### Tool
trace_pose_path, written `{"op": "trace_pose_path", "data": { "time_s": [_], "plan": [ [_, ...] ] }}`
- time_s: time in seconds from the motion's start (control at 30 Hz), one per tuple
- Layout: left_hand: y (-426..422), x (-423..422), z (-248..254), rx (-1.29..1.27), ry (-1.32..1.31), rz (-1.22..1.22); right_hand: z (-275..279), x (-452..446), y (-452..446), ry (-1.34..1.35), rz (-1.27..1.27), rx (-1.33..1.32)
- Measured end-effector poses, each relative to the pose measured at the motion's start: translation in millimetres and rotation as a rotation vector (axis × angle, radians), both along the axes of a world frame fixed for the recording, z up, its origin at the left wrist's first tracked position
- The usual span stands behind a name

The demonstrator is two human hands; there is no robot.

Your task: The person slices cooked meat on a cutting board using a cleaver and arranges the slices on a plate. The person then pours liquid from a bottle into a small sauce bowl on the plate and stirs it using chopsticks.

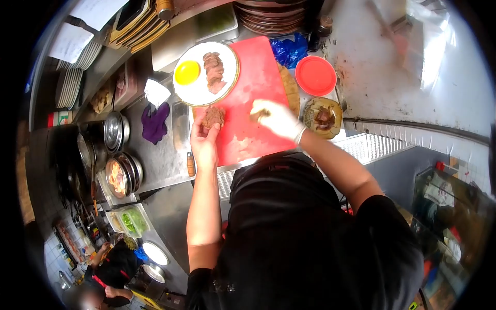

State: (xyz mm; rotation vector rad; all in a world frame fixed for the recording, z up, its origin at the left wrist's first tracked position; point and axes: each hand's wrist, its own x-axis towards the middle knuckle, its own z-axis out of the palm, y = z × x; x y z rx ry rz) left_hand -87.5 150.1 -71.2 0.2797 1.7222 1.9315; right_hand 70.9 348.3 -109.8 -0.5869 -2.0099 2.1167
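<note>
My left hand point(204, 142), bare, grips a browned piece of cooked meat point(213, 117) between thumb and fingers at the left edge of the red cutting board point(250, 77). Over the board's right half is my right hand point(281, 121) in a white glove, slightly blurred, its fingers curled inward; whether anything is pinched in them is hidden. Just beyond the left hand, a white plate point(199, 52) overlaps the board. It carries a row of sliced meat point(213, 72) and a round, bright yellow item point(186, 72).
Right of the board are a red round dish point(315, 75) and an amber glass bowl point(323, 118) with brown contents. A brown handle point(190, 164) and purple cloth point(155, 123) lie left. Stacked plates point(271, 18) stand behind. Another person point(119, 266) is at lower left.
</note>
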Motion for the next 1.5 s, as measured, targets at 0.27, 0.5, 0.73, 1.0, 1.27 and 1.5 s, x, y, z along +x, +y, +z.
{"op": "trace_pose_path", "data": {
  "time_s": [0.27, 0.5, 0.73, 1.0, 1.27, 1.5],
  "plan": [
    [16, 19, -34, -0.157, 0.221, -0.176, 50, 7, 25, -0.056, 0.025, -0.079],
    [46, 7, -52, -0.237, 0.413, -0.3, -2, 8, -18, -0.034, -0.082, -0.044],
    [30, -18, -53, -0.328, 0.313, -0.472, 2, -10, -34, -0.1, -0.215, 0.15],
    [37, -17, -26, -0.359, 0.669, -0.523, 17, -12, -45, -0.149, -0.3, 0.429],
    [36, 5, -9, -0.561, 0.645, -0.364, 5, -12, -46, -0.156, -0.284, 0.458],
    [34, 38, -10, -0.377, 0.323, -0.289, 18, -8, -48, -0.176, -0.223, 0.277]
  ]
}}
